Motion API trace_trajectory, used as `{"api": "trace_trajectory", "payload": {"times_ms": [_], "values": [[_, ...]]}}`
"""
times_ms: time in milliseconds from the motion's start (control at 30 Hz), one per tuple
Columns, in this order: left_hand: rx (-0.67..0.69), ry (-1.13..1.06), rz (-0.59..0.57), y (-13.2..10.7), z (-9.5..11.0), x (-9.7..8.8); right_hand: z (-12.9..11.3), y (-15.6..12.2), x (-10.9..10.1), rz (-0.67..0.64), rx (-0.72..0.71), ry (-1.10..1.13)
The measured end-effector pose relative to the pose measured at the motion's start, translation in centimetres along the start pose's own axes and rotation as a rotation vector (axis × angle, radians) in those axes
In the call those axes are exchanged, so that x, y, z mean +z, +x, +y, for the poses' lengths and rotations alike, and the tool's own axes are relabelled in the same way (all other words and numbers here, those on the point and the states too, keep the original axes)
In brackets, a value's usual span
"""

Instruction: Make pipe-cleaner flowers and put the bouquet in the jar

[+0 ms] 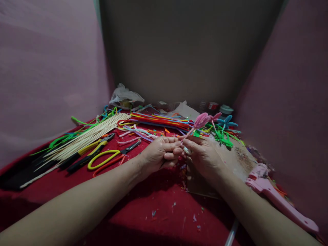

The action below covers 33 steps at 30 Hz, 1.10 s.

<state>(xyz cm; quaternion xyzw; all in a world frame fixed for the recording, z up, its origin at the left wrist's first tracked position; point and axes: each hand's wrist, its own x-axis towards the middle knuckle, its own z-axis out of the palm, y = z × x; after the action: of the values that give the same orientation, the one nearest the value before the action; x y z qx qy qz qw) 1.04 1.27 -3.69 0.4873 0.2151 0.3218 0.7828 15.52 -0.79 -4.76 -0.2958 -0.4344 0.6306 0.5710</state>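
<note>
A pink pipe-cleaner flower (201, 121) leans up and to the right between my hands, its fuzzy stem running down into my fingers. My left hand (162, 152) is closed, thumb and fingers pinching the lower stem. Close against it, my right hand (205, 155) pinches the same stem from the right. A small whitish bit shows by the right fingertips; I cannot make out what it is. Just beyond the right hand are a blue pipe-cleaner flower (226, 122) and a green pipe-cleaner piece (223, 138). The lower end of the stem is hidden by my fingers.
Left lie wooden skewers (84, 140), yellow-black pliers (89, 152) and scissors (105, 159). Behind are bundled pipe cleaners (159, 119) and a plastic bag (125, 95). A cardboard piece (202, 184) and pink glue gun (276, 198) lie right on the red cloth (143, 208). Walls stand close around.
</note>
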Motion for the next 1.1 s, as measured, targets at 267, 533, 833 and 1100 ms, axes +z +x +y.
{"api": "trace_trajectory", "payload": {"times_ms": [267,533,833,1100], "values": [[0.164,0.232,0.229,1.0,0.1,-0.7,-3.9,0.4,-0.7,0.220,-0.289,0.017],[0.310,1.026,0.310,2.9,-0.9,0.4,-5.7,0.6,-1.7,0.242,-0.260,0.206],[0.029,1.666,0.437,7.3,-1.4,2.3,-5.2,1.4,-2.7,0.242,-0.252,0.297],[0.166,1.466,0.397,7.0,0.5,1.3,-5.0,1.3,-2.9,0.212,-0.280,0.254]]}}
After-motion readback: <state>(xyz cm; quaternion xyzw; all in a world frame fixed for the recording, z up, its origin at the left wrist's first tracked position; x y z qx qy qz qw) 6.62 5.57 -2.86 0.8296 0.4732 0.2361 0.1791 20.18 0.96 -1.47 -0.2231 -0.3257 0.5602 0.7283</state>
